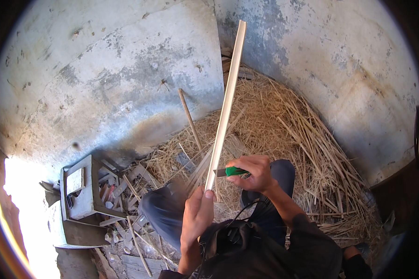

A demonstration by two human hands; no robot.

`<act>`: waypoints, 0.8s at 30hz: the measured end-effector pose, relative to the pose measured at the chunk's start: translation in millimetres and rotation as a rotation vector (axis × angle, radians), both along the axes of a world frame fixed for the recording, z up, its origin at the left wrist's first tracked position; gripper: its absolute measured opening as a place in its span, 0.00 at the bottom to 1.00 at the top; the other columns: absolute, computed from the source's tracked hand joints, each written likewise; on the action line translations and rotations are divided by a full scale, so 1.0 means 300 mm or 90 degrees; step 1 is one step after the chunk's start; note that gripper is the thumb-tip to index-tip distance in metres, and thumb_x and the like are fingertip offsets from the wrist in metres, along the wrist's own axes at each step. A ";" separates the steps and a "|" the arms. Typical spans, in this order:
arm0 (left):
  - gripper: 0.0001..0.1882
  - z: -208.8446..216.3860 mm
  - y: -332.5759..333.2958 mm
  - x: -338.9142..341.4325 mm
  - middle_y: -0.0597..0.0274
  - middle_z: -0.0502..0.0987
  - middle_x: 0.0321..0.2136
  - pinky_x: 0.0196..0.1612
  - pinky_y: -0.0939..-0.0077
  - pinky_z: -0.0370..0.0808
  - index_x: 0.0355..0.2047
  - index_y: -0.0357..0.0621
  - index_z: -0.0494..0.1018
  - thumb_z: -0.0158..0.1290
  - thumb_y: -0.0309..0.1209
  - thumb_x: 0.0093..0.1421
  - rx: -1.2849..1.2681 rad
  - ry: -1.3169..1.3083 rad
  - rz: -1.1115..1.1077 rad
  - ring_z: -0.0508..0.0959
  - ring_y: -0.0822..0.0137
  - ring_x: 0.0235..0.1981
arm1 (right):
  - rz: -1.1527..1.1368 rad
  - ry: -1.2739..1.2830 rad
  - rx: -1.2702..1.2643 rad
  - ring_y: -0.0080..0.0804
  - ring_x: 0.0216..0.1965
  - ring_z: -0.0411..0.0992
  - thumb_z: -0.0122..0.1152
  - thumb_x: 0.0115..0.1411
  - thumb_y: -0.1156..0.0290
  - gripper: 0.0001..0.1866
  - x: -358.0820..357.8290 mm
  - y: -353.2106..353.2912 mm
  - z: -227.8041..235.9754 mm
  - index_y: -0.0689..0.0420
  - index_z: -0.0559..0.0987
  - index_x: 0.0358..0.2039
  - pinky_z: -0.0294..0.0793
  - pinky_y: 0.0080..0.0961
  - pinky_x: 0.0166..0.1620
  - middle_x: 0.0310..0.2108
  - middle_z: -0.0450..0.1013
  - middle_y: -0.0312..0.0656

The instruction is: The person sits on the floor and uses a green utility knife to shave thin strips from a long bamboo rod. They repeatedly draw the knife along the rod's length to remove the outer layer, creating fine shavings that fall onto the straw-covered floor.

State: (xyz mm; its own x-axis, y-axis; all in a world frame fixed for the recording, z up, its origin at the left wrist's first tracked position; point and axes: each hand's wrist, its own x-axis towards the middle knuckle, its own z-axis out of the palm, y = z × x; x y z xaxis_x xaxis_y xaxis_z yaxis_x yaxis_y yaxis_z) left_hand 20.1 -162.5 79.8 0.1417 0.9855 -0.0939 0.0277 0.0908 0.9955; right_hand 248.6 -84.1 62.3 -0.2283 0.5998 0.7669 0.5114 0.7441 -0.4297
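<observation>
A long pale wooden strip (pixel 227 102), with a groove running along its length, slants up and slightly right across the middle of the view. My left hand (pixel 199 213) is closed round its lower end, thumb on top. In my right hand (pixel 256 173) is a knife with a green handle (pixel 235 171), fingers wrapped round it. Its short dark blade (pixel 220 172) points left and meets the strip's right edge just above my left hand. Whether the blade has cut into the strip I cannot tell.
Dry straw and long split stalks (pixel 330 176) cover the floor ahead and right. A stick (pixel 190 118) leans near the worn wall (pixel 125 69). At the left stands an open wooden box (pixel 91 195) with odds and ends inside, beside scattered wood scraps (pixel 135 232).
</observation>
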 end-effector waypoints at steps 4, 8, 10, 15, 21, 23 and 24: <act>0.16 0.018 -0.002 0.001 0.76 0.65 0.19 0.25 0.77 0.60 0.34 0.41 0.71 0.47 0.38 0.78 -0.067 -0.014 -0.028 0.64 0.82 0.22 | 0.037 -0.032 0.045 0.30 0.23 0.80 0.77 0.57 0.55 0.13 0.008 0.001 0.006 0.49 0.87 0.36 0.76 0.28 0.25 0.26 0.82 0.31; 0.16 -0.003 -0.007 0.017 0.76 0.64 0.19 0.24 0.77 0.59 0.33 0.41 0.70 0.46 0.38 0.78 -0.061 -0.018 -0.019 0.63 0.82 0.22 | -0.010 -0.043 0.058 0.28 0.18 0.76 0.75 0.58 0.51 0.17 -0.007 -0.004 0.007 0.51 0.88 0.34 0.72 0.27 0.23 0.21 0.79 0.31; 0.16 -0.004 -0.012 0.014 0.76 0.63 0.19 0.24 0.78 0.58 0.33 0.41 0.69 0.46 0.38 0.78 -0.068 -0.028 -0.022 0.62 0.82 0.21 | -0.030 -0.050 0.091 0.27 0.17 0.74 0.76 0.57 0.50 0.17 -0.001 0.004 0.006 0.50 0.88 0.34 0.71 0.27 0.22 0.21 0.78 0.30; 0.18 0.013 -0.021 0.002 0.78 0.61 0.18 0.23 0.79 0.56 0.31 0.44 0.67 0.47 0.40 0.79 -0.115 -0.094 -0.061 0.61 0.82 0.19 | -0.049 -0.075 0.113 0.26 0.16 0.72 0.75 0.58 0.48 0.18 0.014 -0.004 0.026 0.49 0.88 0.33 0.66 0.27 0.20 0.19 0.76 0.29; 0.18 -0.026 -0.038 -0.035 0.76 0.62 0.18 0.20 0.81 0.56 0.31 0.46 0.67 0.47 0.41 0.79 -0.135 -0.139 -0.073 0.60 0.82 0.17 | -0.101 -0.035 0.122 0.25 0.17 0.73 0.73 0.62 0.49 0.17 0.069 0.060 -0.023 0.49 0.88 0.36 0.69 0.26 0.22 0.21 0.78 0.30; 0.18 -0.032 -0.094 -0.083 0.76 0.62 0.18 0.20 0.82 0.56 0.31 0.46 0.67 0.47 0.40 0.79 -0.197 -0.110 -0.084 0.60 0.82 0.17 | -0.234 0.071 -0.013 0.24 0.19 0.75 0.70 0.64 0.49 0.17 0.197 0.139 -0.051 0.50 0.89 0.39 0.71 0.27 0.23 0.23 0.80 0.32; 0.18 -0.038 -0.114 -0.100 0.75 0.62 0.18 0.20 0.82 0.56 0.31 0.45 0.67 0.47 0.40 0.80 -0.227 -0.095 -0.095 0.60 0.82 0.17 | -0.345 0.141 -0.136 0.24 0.19 0.75 0.68 0.67 0.49 0.19 0.290 0.180 -0.033 0.52 0.89 0.41 0.72 0.27 0.23 0.23 0.80 0.33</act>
